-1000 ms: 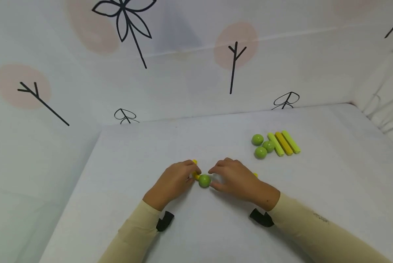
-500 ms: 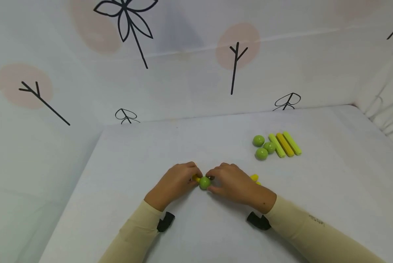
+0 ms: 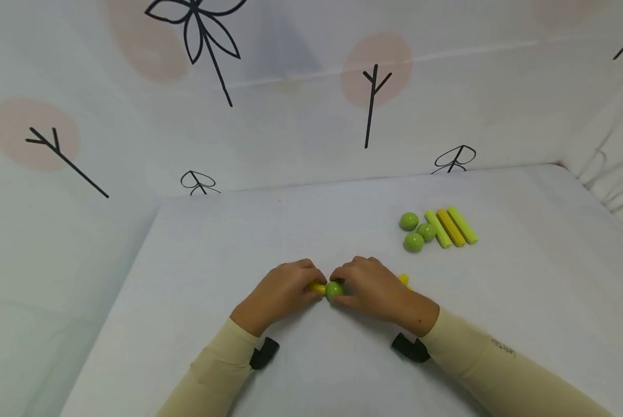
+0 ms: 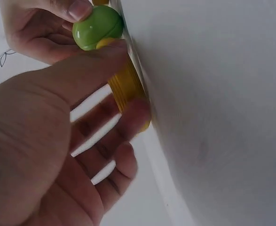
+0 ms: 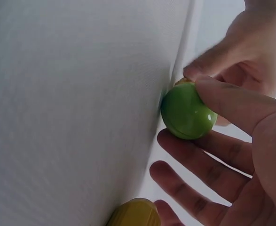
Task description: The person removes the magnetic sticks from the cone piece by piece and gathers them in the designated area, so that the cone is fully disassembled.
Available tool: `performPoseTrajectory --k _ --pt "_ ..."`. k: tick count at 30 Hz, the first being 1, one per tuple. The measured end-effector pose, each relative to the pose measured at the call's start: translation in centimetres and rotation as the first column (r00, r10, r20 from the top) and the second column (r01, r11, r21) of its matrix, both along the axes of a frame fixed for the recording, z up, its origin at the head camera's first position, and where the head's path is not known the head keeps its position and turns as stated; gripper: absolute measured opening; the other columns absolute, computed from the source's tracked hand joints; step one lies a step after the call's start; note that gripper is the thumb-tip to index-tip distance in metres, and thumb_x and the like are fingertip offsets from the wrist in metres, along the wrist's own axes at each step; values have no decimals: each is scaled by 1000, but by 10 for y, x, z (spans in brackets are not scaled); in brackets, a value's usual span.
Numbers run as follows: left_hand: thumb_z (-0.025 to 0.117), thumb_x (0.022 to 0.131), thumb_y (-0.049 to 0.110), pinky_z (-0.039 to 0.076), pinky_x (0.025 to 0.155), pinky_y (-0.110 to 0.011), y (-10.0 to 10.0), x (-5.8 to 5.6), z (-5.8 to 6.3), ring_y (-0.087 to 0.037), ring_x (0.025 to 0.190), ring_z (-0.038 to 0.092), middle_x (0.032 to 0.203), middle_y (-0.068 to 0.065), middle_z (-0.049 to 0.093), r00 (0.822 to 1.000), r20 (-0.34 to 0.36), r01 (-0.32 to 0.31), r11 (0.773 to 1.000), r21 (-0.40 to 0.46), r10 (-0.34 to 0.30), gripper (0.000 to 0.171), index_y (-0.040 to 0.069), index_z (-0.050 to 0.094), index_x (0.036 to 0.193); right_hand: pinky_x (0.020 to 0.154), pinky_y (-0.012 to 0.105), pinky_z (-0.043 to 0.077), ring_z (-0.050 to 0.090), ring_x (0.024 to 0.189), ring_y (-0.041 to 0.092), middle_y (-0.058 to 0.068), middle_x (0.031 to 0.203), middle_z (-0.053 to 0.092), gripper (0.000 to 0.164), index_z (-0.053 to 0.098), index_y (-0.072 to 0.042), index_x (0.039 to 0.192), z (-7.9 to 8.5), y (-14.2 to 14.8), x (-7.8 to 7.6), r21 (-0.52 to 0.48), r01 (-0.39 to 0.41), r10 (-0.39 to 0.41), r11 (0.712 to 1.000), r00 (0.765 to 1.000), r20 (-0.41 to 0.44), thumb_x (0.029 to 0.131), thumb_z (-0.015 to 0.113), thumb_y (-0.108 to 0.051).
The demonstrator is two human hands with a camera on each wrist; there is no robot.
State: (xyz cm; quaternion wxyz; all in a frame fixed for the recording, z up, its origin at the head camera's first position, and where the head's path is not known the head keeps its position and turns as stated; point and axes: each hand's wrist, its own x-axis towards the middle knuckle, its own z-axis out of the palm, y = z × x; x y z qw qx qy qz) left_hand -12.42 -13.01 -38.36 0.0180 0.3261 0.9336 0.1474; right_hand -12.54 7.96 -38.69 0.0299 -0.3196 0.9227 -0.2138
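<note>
In the head view my left hand (image 3: 282,292) pinches a short yellow rod (image 3: 318,287) near the middle of the table. The left wrist view shows this ribbed rod (image 4: 123,87) between the thumb and fingers, its rounded end right at a green ball (image 4: 98,28). My right hand (image 3: 371,289) holds that glossy ball (image 3: 334,290) between thumb and fingers. Seen from the right wrist, the ball (image 5: 188,113) has a thin seam and hides most of the rod behind it. Both pieces sit low, close to the white tabletop.
More yellow pieces (image 3: 404,279) lie just beyond the right wrist, partly hidden by it. Farther back on the right are several green balls (image 3: 413,241) beside a row of two lime sticks (image 3: 461,225) and one yellow stick (image 3: 450,227). A patterned white cloth (image 3: 301,133) rises behind the table.
My right hand has closed in on the green ball and grips it. The yellow rod has turned from pointing away to lying crosswise against the ball, and both have shifted slightly right.
</note>
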Motion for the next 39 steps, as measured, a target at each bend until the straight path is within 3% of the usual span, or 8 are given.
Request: performPoseTrajectory --k 4,14,25,32,39 --pt "83 84 22 54 78 -23 -6 -1 -3 -9 84 62 103 4 66 998 -16 -56 997 -46 56 21 15 74 102 87 42 50 63 94 15 -2 101 75 29 75 -11 108 -1 -2 -3 1 -29 29 1000 1000 -10 84 81 -26" --pt "81 85 25 52 80 -26 -9 -7 2 -7 83 59 97 8 65 991 110 -76 997 3 76 19 18 74 101 87 43 49 61 95 17 -2 102 74 29 74 -11 110 11 1 -13 36 -26 26 999 1000 -10 84 81 -23" --pt "81 85 25 52 80 -25 -5 -7 -1 -8 83 59 97 7 64 989 122 -80 997 -7 80 20 17 76 103 96 47 51 64 110 27 4 112 72 36 71 -9 117 26 23 -25 -32 101 -101 994 995 -13 87 79 -26" --pt "81 85 27 51 83 -27 -1 -5 1 -8 85 59 98 8 65 984 150 -93 996 -16 94 21 18 76 104 93 48 52 62 111 31 12 118 69 42 69 -8 123 34 52 -38 10 162 -160 987 978 -132 87 80 -25" --pt "81 85 26 49 79 -24 0 -2 -1 -7 81 56 96 9 63 984 154 -84 996 -21 87 18 19 76 101 91 50 51 61 108 34 15 118 70 42 68 -4 125 26 77 -57 7 212 -209 977 967 -143 87 79 -19"
